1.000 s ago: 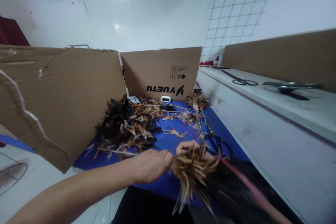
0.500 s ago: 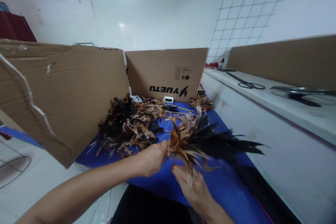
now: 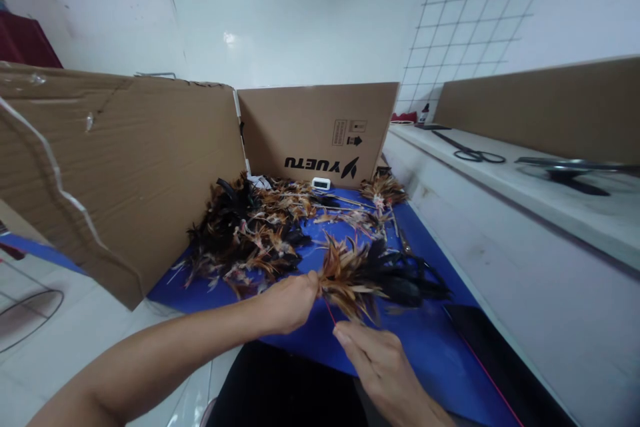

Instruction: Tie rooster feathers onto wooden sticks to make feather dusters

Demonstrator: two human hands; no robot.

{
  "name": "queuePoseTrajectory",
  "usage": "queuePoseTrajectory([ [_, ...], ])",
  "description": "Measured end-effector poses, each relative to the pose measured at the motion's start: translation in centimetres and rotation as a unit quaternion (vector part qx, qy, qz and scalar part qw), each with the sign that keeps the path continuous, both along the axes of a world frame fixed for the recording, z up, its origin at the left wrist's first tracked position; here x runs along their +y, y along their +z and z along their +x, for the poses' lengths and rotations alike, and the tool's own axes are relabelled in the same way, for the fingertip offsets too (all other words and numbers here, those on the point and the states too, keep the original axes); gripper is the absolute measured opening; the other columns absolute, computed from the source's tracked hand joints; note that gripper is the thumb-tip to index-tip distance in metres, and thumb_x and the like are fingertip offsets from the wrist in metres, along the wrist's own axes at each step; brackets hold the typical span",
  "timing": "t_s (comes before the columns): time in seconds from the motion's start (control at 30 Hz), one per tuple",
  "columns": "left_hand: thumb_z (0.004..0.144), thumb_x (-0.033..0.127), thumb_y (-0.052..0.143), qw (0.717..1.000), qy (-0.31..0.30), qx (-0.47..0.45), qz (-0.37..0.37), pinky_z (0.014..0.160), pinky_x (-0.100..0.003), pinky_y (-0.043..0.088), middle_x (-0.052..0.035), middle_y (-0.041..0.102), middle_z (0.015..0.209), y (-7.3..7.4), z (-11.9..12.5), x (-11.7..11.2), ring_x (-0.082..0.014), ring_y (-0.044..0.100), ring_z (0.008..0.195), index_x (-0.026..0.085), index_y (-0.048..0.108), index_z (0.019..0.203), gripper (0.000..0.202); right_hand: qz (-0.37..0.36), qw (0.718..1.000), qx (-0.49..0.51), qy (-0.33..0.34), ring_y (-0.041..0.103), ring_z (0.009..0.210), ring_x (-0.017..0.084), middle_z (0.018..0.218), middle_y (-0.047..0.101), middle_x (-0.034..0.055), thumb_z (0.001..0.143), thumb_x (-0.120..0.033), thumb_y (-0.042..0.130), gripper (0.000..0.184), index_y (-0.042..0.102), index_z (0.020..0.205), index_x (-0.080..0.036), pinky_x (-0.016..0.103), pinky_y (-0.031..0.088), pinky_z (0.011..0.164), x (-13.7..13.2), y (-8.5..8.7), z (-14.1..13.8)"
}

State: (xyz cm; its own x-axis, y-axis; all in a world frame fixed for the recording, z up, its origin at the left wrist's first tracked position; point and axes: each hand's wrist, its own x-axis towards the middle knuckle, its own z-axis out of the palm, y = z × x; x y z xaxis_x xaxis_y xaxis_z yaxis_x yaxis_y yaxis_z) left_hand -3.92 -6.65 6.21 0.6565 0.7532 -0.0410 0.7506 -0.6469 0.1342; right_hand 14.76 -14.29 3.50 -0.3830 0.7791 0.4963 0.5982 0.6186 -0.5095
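My left hand (image 3: 294, 301) is closed around the base of a feather bundle (image 3: 367, 277), whose brown and black feathers fan out to the right. A taut red thread (image 3: 330, 313) runs from the bundle's base down to my right hand (image 3: 374, 355), which pinches it between thumb and fingers. What lies inside the left fist is hidden. Beyond the left hand, a heap of loose brown and black feathers (image 3: 245, 230) lies on the blue table surface (image 3: 300, 340).
Cardboard panels (image 3: 320, 120) stand at the back and left. A small white digital device (image 3: 321, 183), thin sticks (image 3: 345, 200) and another feather clump (image 3: 384, 188) lie at the rear. Scissors (image 3: 475, 155) rest on the right ledge (image 3: 540, 193). A black flat object (image 3: 495, 353) lies at right.
My right hand has moved slightly down and right from the feathers, and the red thread now shows stretched between the hands. The left hand keeps its hold; the bundle's black tips have swung leftward.
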Motion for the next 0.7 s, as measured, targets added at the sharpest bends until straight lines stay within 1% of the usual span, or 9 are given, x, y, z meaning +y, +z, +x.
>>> queuePoseTrajectory([
  [0.07, 0.077, 0.009, 0.039, 0.999, 0.005, 0.024, 0.03, 0.05, -0.027, 0.044, -0.0089, 0.061, 0.07, -0.2, 0.3, -0.4, -0.0212, 0.061, 0.058, 0.013, 0.044, 0.097, 0.021, -0.008, 0.999, -0.038, 0.009, 0.056, 0.053, 0.013, 0.058, 0.059, -0.0004, 0.091, -0.017, 0.033, 0.032, 0.058, 0.071, -0.022, 0.024, 0.042, 0.054, 0.1, 0.8, 0.3],
  [0.13, 0.076, 0.009, 0.039, 0.997, 0.004, 0.049, 0.058, 0.052, -0.029, 0.046, -0.0091, 0.061, 0.07, -0.5, 0.5, -0.6, -0.022, 0.062, 0.06, 0.013, 0.046, 0.095, 0.021, 0.009, 0.995, -0.096, 0.026, 0.056, 0.055, 0.013, 0.06, 0.059, 0.0004, 0.088, -0.012, 0.033, 0.029, 0.056, 0.072, -0.02, 0.025, 0.04, 0.055, 0.2, 1.7, 0.6],
  [0.3, 0.077, 0.007, 0.036, 0.986, -0.014, 0.11, 0.125, 0.049, -0.032, 0.048, -0.0113, 0.059, 0.075, -1.5, 0.7, -1.0, -0.0232, 0.062, 0.06, 0.012, 0.048, 0.094, 0.021, 0.119, 0.969, -0.216, 0.031, 0.054, 0.055, 0.014, 0.066, 0.061, 0.0038, 0.076, 0.001, 0.036, 0.029, 0.058, 0.081, -0.017, 0.027, 0.033, 0.053, 0.3, 4.5, 1.0],
  [0.37, 0.078, 0.007, 0.036, 0.983, -0.031, 0.117, 0.141, 0.047, -0.031, 0.047, -0.0112, 0.058, 0.075, -1.6, 1.0, -1.1, -0.0227, 0.061, 0.059, 0.012, 0.048, 0.092, 0.019, 0.145, 0.959, -0.239, 0.047, 0.053, 0.054, 0.013, 0.067, 0.062, 0.0041, 0.076, 0.0, 0.037, 0.027, 0.058, 0.078, -0.017, 0.027, 0.032, 0.052, 0.6, 6.0, 1.1],
  [0.43, 0.08, 0.008, 0.036, 0.978, -0.054, 0.12, 0.161, 0.044, -0.03, 0.046, -0.0102, 0.057, 0.072, -1.4, 1.2, -1.5, -0.0219, 0.06, 0.056, 0.012, 0.048, 0.091, 0.017, 0.147, 0.954, -0.255, 0.063, 0.051, 0.052, 0.013, 0.063, 0.061, 0.0034, 0.079, -0.006, 0.04, 0.023, 0.058, 0.073, -0.018, 0.027, 0.03, 0.051, 1.6, 7.5, 1.3],
  [0.5, 0.081, 0.008, 0.033, 0.97, -0.1, 0.12, 0.188, 0.041, -0.029, 0.043, -0.0091, 0.055, 0.07, -0.9, 1.4, -1.9, -0.0209, 0.058, 0.054, 0.012, 0.048, 0.09, 0.018, 0.109, 0.957, -0.266, 0.047, 0.05, 0.05, 0.013, 0.057, 0.058, 0.0018, 0.082, -0.014, 0.043, 0.021, 0.057, 0.067, -0.019, 0.027, 0.029, 0.05, 3.2, 8.7, 1.9],
  [0.57, 0.081, 0.007, 0.031, 0.958, -0.153, 0.116, 0.215, 0.039, -0.028, 0.041, -0.0082, 0.053, 0.068, -0.3, 1.4, -2.4, -0.0199, 0.056, 0.052, 0.012, 0.048, 0.089, 0.019, 0.036, 0.966, -0.251, 0.049, 0.053, 0.054, 0.013, 0.06, 0.06, 0.0019, 0.085, -0.02, 0.044, 0.024, 0.059, 0.066, -0.019, 0.025, 0.032, 0.053, 5.3, 9.1, 2.5],
  [0.63, 0.081, 0.008, 0.032, 0.949, -0.184, 0.111, 0.232, 0.038, -0.027, 0.04, -0.0074, 0.052, 0.067, 0.4, 1.2, -2.7, -0.0188, 0.054, 0.05, 0.013, 0.047, 0.087, 0.017, -0.039, 0.977, -0.187, 0.094, 0.055, 0.061, 0.012, 0.065, 0.063, 0.0013, 0.087, -0.024, 0.044, 0.027, 0.063, 0.069, -0.018, 0.023, 0.036, 0.059, 7.5, 8.6, 3.0],
  [0.7, 0.081, 0.01, 0.033, 0.944, -0.2, 0.114, 0.234, 0.039, -0.027, 0.04, -0.0068, 0.052, 0.067, 1.1, 0.9, -2.8, -0.0178, 0.054, 0.049, 0.013, 0.046, 0.087, 0.015, -0.131, 0.973, -0.127, 0.138, 0.055, 0.061, 0.012, 0.066, 0.064, -0.0003, 0.087, -0.029, 0.047, 0.027, 0.066, 0.071, -0.018, 0.023, 0.038, 0.06, 9.2, 7.2, 3.3],
])
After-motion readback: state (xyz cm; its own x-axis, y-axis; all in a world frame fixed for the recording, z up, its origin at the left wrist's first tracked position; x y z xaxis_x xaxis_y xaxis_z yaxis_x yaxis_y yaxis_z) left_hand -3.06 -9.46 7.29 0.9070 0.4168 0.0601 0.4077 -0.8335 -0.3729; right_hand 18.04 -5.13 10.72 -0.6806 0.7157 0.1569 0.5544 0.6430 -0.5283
